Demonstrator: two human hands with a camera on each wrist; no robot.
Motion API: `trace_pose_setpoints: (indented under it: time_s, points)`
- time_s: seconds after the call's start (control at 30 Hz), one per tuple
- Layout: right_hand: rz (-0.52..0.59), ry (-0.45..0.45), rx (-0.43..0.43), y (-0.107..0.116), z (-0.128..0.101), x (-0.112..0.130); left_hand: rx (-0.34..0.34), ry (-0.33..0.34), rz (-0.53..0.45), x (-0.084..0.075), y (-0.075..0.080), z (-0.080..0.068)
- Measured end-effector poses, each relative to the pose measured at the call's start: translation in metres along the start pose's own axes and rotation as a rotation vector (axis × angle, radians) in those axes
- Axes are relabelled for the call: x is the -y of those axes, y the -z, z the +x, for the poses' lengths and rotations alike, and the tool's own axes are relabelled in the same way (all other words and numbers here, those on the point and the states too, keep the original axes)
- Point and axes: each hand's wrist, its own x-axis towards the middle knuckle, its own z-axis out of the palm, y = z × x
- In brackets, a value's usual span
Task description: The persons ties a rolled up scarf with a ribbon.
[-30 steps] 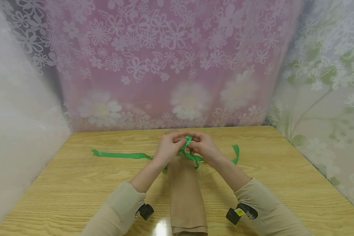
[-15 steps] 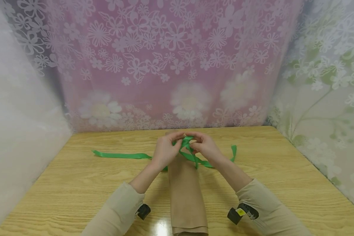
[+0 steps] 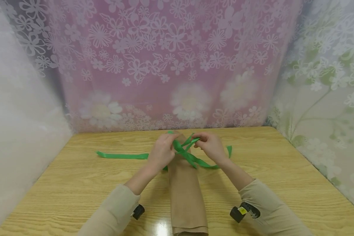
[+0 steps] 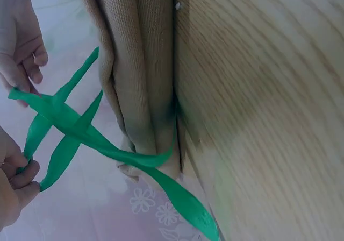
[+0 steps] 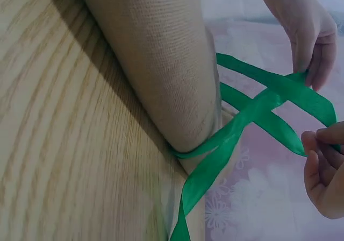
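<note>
Left hand [image 3: 162, 151]: pinches a strand of the ribbon [image 3: 185, 151].
Right hand [image 3: 212, 146]: pinches the other strand.
Ribbon: crossed above the cloth roll [image 3: 186, 193], ends trailing on the tabletop [image 3: 76, 183].

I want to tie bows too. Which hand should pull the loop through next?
Probably the right hand: it pinches the raised loop of green ribbon above the brown roll, while the left hand holds the crossing.
</note>
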Motion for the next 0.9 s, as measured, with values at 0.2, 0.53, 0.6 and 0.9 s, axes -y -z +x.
trace_pose_setpoints:
  time_s: [0.2,0.53,0.6,0.9]
  points:
    - [-0.13,0.064,-0.056,0.009,0.0,-0.005,0.002,-0.096,0.119,0.008,0.004,-0.004]
    - [-0.391,0.19,-0.143,0.023,-0.004,-0.012,0.102,-0.104,0.266,0.019,0.006,-0.012]
    - [-0.434,0.222,-0.154,0.026,-0.004,-0.014,0.109,-0.098,0.292,0.022,0.007,-0.013]
    - [-0.499,0.212,-0.11,0.043,-0.009,-0.022,0.147,-0.072,0.347,0.028,0.013,-0.02]
